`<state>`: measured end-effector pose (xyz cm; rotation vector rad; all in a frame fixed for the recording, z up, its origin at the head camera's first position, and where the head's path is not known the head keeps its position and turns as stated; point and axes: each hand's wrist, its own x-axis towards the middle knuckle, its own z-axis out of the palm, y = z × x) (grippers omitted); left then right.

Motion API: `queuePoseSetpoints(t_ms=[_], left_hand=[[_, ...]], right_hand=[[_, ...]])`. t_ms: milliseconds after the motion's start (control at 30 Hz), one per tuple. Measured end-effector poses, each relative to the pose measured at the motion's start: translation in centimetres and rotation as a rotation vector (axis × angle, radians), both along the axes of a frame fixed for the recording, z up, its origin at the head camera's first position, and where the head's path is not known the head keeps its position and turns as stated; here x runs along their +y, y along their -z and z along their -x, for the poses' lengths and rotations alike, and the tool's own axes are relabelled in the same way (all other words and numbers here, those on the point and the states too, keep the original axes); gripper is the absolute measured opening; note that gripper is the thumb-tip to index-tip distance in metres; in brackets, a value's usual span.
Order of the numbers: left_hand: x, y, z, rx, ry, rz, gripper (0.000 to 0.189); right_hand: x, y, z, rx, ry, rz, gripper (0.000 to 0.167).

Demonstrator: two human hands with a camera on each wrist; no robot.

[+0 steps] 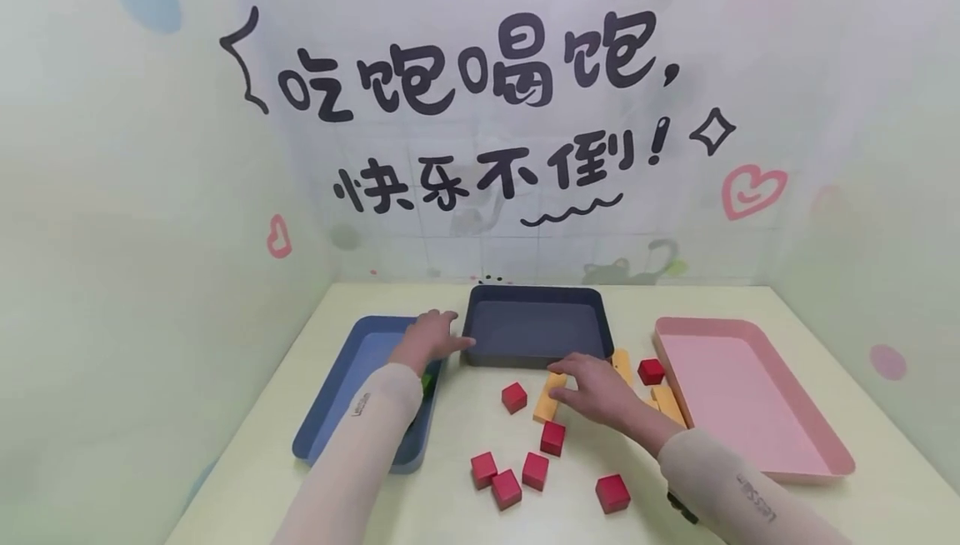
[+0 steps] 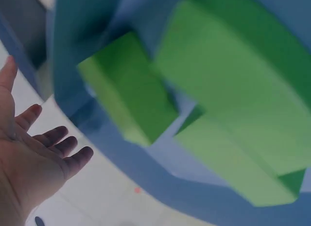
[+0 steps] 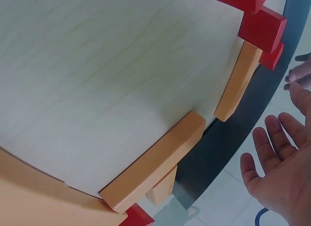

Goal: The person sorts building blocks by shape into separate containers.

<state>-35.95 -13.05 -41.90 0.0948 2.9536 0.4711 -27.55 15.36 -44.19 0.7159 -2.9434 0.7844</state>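
My left hand [image 1: 429, 340] is over the right edge of the blue tray [image 1: 341, 370], fingers spread and holding nothing. In the left wrist view, several green blocks [image 2: 131, 87] lie inside that tray; my arm hides most of them in the head view. My right hand [image 1: 598, 391] hovers at a yellow block [image 1: 546, 408], thumb and fingers apart with nothing between them. Other yellow blocks [image 1: 669, 406] lie partly behind this hand, near the pink tray. Several red cubes [image 1: 506, 489] are scattered on the table in front of and around the right hand.
A dark navy tray [image 1: 536, 330] stands at the back centre, showing a bare floor. To the right is a pink tray [image 1: 750, 395], with a red cube [image 1: 651, 372] by its left edge. Light walls enclose the table on the back and both sides.
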Motion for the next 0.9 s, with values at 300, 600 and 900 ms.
queuePoseSetpoints(t_ms=[300, 600, 900], left_hand=[[-1.0, 1.5, 0.0, 0.022, 0.047, -0.019, 0.069], [-1.5, 1.8, -0.1, -0.004, 0.078, -0.020, 0.065], [-1.7, 1.7, -0.2, -0.045, 0.120, -0.027, 0.063]], right_hand=[[-0.4, 0.0, 0.4, 0.013, -0.004, -0.010, 0.038], [-2.4, 0.3, 1.0, -0.076, -0.037, -0.013, 0.038], [-3.7, 1.2, 1.5, -0.077, -0.088, -0.038, 0.037]])
